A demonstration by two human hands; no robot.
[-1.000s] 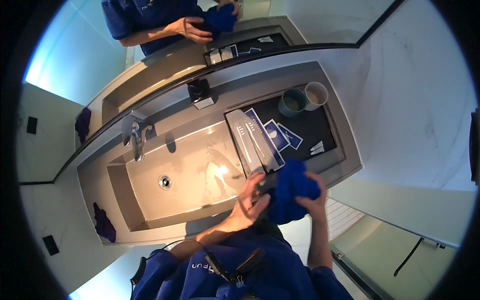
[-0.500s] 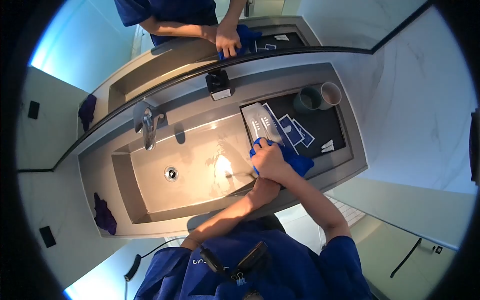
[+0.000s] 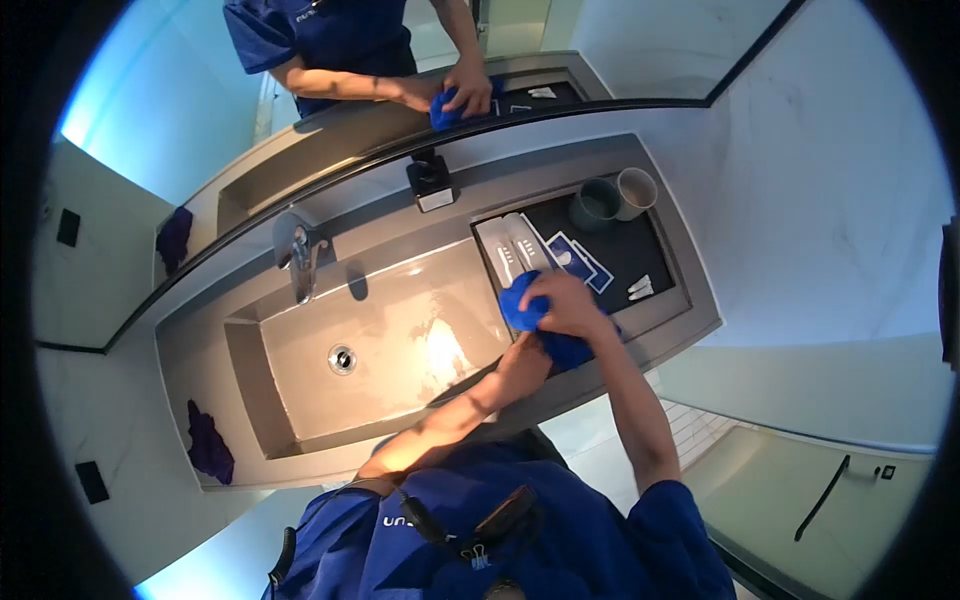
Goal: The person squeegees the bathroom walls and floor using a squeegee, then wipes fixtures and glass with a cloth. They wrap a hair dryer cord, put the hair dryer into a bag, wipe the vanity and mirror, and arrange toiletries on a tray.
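Note:
A blue cloth (image 3: 521,303) is bunched into a rounded shape over the near left corner of the black tray (image 3: 628,262), with a looser part hanging below. My right hand (image 3: 566,303) grips it from the right with bent fingers. From below, my left hand (image 3: 524,368) holds the same cloth, its fingers partly hidden. Whether anything is wrapped inside the cloth, I cannot tell. Just beyond it on the tray lie clear-wrapped white items (image 3: 508,246) and blue-and-white packets (image 3: 570,257).
Two cups, one dark green (image 3: 594,206) and one pale (image 3: 637,192), stand at the tray's back right. Small white pieces (image 3: 640,288) lie nearby. Left are the sink basin (image 3: 390,330), faucet (image 3: 300,262) and a purple cloth (image 3: 209,443). A black bottle (image 3: 431,183) stands by the mirror.
My right hand has shifted to the right side of the cloth and its fingers have moved. More of the rounded blue bunch now shows. My view has tilted slightly.

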